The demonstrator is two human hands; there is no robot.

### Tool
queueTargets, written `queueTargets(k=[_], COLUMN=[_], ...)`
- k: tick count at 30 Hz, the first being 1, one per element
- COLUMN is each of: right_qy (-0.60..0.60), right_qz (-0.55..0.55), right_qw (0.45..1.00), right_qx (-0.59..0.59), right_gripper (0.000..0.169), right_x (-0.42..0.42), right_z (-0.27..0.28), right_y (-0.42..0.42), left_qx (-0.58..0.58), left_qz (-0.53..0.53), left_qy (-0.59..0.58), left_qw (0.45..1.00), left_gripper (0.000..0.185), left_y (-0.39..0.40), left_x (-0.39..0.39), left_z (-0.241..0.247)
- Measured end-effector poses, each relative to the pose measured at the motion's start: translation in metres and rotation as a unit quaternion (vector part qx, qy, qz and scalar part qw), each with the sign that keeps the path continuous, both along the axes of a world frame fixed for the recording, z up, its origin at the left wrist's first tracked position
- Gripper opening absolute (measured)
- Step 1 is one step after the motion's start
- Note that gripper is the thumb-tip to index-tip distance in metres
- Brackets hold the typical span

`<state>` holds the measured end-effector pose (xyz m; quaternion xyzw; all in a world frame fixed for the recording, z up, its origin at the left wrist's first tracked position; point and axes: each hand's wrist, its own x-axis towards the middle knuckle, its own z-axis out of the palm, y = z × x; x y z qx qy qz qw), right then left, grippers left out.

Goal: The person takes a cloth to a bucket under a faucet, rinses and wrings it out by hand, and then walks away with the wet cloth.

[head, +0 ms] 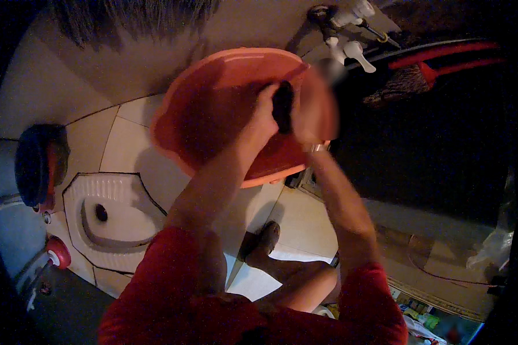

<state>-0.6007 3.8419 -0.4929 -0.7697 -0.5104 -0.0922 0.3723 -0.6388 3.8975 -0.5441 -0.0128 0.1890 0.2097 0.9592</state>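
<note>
Both hands are over a large orange plastic basin (198, 90) in front of me. At its right half, my left hand (265, 112) grips a dark, limp item (282, 108) that looks like cloth. My right hand (308, 116) is beside the item's right side, blurred, with a band at the wrist. Whether its fingers hold the item cannot be told. Shadow hides the basin's bottom.
A squat toilet pan (116, 220) is set in the tiled floor at left, with a dark blue container (32, 166) behind it. White taps (358, 56) stick out above the basin's right side. A red-handled brush (414, 79) lies at upper right.
</note>
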Motion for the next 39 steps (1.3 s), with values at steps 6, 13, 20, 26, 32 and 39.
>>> queueTargets(k=[6, 13, 20, 26, 32, 39], right_qy=[-0.027, 0.453, 0.429, 0.516, -0.041, -0.072], right_qz=[-0.097, 0.068, 0.125, -0.021, 0.033, -0.050], right_qw=[0.971, 0.889, 0.888, 0.857, 0.998, 0.972], right_qx=[-0.219, -0.013, -0.109, 0.001, -0.030, -0.216], right_gripper=[0.027, 0.032, 0.032, 0.034, 0.038, 0.031], right_x=[-0.006, 0.056, 0.128, 0.098, -0.031, 0.023], right_z=[0.033, 0.032, 0.011, 0.045, 0.034, 0.041], right_y=[0.049, -0.015, -0.035, -0.040, -0.011, -0.006], left_qx=[0.027, -0.041, 0.068, -0.017, 0.041, 0.034], left_qz=[0.061, -0.116, -0.125, -0.148, 0.044, -0.034], left_qy=[-0.022, -0.074, -0.017, 0.017, -0.054, -0.027], left_qw=[0.997, 0.990, 0.990, 0.989, 0.997, 0.998], left_gripper=[0.032, 0.035, 0.028, 0.025, 0.025, 0.022], left_y=[0.005, -0.001, 0.011, 0.010, -0.006, -0.020], left_x=[-0.016, -0.016, -0.020, -0.022, -0.027, -0.003], left_z=[0.011, 0.032, 0.013, 0.019, 0.026, 0.016])
